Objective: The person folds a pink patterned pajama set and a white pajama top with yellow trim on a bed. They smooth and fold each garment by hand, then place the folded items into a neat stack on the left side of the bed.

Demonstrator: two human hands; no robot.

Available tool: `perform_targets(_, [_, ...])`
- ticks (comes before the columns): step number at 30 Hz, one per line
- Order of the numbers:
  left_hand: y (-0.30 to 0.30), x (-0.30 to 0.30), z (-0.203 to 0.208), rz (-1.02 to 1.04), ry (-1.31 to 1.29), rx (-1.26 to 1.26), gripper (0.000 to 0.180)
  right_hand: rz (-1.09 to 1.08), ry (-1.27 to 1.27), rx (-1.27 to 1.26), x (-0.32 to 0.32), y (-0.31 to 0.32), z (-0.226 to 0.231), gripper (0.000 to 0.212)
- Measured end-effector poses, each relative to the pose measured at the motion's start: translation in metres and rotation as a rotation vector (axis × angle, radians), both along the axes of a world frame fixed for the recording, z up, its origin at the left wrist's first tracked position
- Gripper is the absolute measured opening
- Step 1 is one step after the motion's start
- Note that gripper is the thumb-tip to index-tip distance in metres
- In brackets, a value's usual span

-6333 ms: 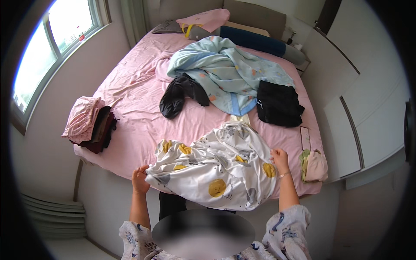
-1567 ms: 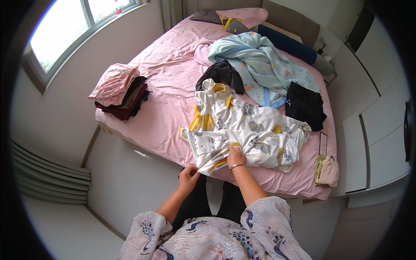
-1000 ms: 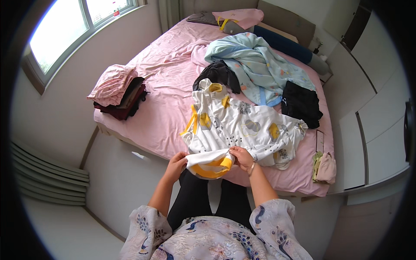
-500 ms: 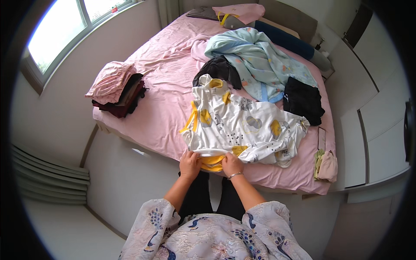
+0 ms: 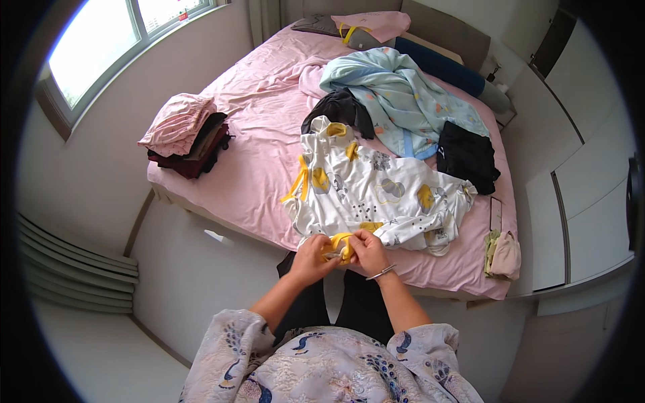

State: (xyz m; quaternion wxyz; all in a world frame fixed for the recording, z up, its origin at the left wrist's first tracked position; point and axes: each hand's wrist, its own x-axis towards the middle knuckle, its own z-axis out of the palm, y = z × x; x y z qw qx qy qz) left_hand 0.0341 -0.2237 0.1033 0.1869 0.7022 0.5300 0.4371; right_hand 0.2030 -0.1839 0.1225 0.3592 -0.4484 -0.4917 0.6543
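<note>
Left hand (image 5: 313, 260) and right hand (image 5: 370, 251) pinched a white garment (image 5: 376, 187), fingers nearly closed.
Lower centre, near the bed (image 5: 232, 215) edge; pink sheet (image 5: 259, 144) stretched to stacked clothes (image 5: 191, 134), centre left.

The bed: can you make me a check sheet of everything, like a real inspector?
Surface: pink bedsheet, wrinkled.
Things in hand: white printed garment with yellow trim, spread near the bed's front edge.
Clutter: pale blue quilt, bunched up; crumpled dark garment; folded black garment; folded clothes stack at the left; small green and pink cloths at the right.
Hands: left hand and right hand both pinch yellow cloth at the garment's near edge.
Cables: nothing seen.
Surroundings: window left; white cabinets right.
</note>
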Motion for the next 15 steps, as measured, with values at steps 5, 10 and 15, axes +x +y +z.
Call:
perform_targets(5, [-0.01, 0.003, -0.01, 0.258, -0.064, 0.032, 0.013, 0.15, -0.147, 0.175, -0.014, -0.036, 0.045, 0.013])
perform_targets(10, [-0.023, -0.042, -0.019, 0.412, -0.005, 0.093, 0.014, 0.169, -0.254, 0.231, 0.005, -0.061, 0.051, 0.011])
perform_targets(15, [-0.047, -0.074, 0.01, 0.466, -0.257, 0.044, 0.013, 0.167, -0.479, 0.541, 0.019, -0.077, 0.031, 0.005])
